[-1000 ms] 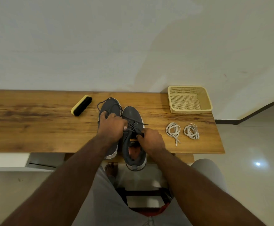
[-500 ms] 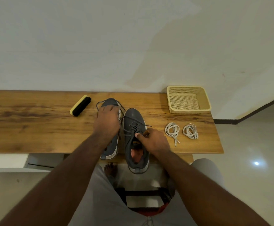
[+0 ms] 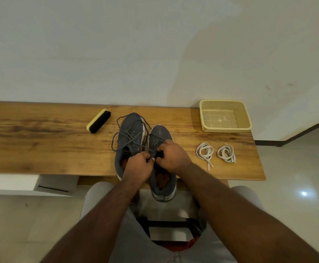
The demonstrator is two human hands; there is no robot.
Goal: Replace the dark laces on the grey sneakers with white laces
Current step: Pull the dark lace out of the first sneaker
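Here both hands' fingers, left hand [image 3: 138,166] and right hand [image 3: 172,155], pinch the right sneaker's [image 3: 159,137] dark lace [image 3: 153,153].

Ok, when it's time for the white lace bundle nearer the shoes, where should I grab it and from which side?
Pinch the nearer white lace bundle at the far, rounded end of its coil, coming straight down from above. It lies flat on the table with the strands looped together there, so one pinch should lift them all. Its loose tip trails toward the table's near edge; gripping that would probably just unravel the coil.

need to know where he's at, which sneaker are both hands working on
The right-hand sneaker, beside the white laces; both hands meet at its dark lace. The left sneaker lies untouched.
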